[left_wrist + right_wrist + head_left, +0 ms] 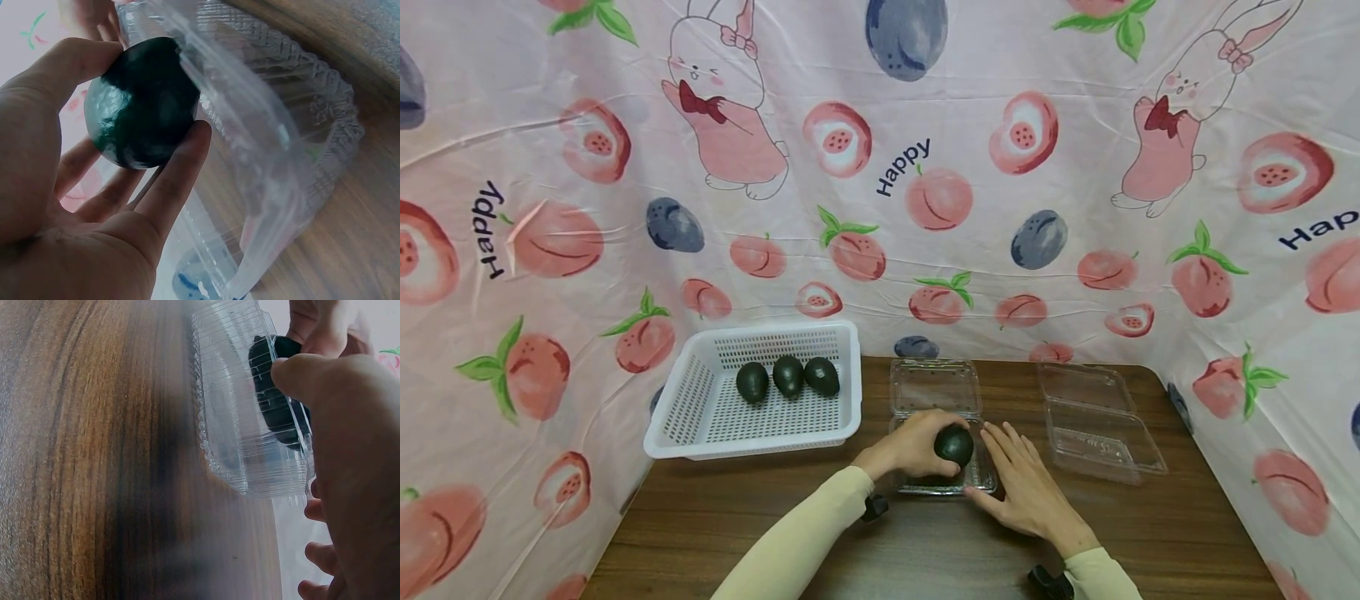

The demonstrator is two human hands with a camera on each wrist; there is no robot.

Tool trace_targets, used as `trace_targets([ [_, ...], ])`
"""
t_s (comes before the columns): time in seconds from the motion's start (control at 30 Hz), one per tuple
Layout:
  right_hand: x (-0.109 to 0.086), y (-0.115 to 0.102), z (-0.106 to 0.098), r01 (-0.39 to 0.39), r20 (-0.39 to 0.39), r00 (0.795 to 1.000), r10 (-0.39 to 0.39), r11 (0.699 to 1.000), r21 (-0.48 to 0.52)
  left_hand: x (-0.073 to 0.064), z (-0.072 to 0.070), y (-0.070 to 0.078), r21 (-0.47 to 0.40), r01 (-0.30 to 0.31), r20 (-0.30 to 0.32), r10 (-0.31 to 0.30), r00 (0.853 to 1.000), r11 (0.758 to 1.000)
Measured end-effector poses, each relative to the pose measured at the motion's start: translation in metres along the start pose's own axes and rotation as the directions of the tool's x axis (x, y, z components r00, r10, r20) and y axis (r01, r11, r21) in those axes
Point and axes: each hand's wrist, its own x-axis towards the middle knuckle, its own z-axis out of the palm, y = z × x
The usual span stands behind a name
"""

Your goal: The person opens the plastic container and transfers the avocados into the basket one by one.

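My left hand [917, 446] holds a dark green avocado [953, 446], fingers and thumb round its sides, over the base of a clear plastic clamshell box [943, 490]. In the left wrist view the avocado [144, 103] sits at the box's rim [275, 137]. My right hand [1026, 487] lies along the right side of that box with its fingers extended. The right thumb [297, 372] touches the box's front rim in the right wrist view, where the dark fruit [272, 400] shows through the clear wall. The lid [936, 387] stands folded back behind the base.
A white perforated basket [748, 442] on the left holds three more avocados [787, 377]. At the right lies a second open clear clamshell box [1093, 433]. Everything stands on a brown wood-grain table [737, 508]. Behind it hangs a fruit-and-rabbit print cloth [940, 108].
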Motion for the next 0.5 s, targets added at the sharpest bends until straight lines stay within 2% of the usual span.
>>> trace_targets([
  [0.1,0.000,0.000,0.000,0.003,-0.007,1.000,-0.003,1.000,0.001,-0.006,-0.012,0.013,-0.008,0.013,-0.013,-0.013,1.000,1.000],
  [0.2,0.000,0.001,0.000,0.007,-0.014,1.000,-0.007,1.000,0.003,-0.011,-0.024,0.027,-0.034,0.054,-0.009,-0.054,0.998,0.998],
  [0.33,-0.001,0.001,0.001,0.010,-0.016,1.000,-0.010,1.000,0.006,-0.014,-0.030,0.030,-0.048,0.073,-0.026,-0.075,0.997,0.996],
  [0.5,0.000,0.001,0.001,-0.005,0.009,1.000,0.005,1.000,0.007,-0.018,-0.039,0.030,-0.095,0.052,-0.051,-0.057,0.997,0.994],
])
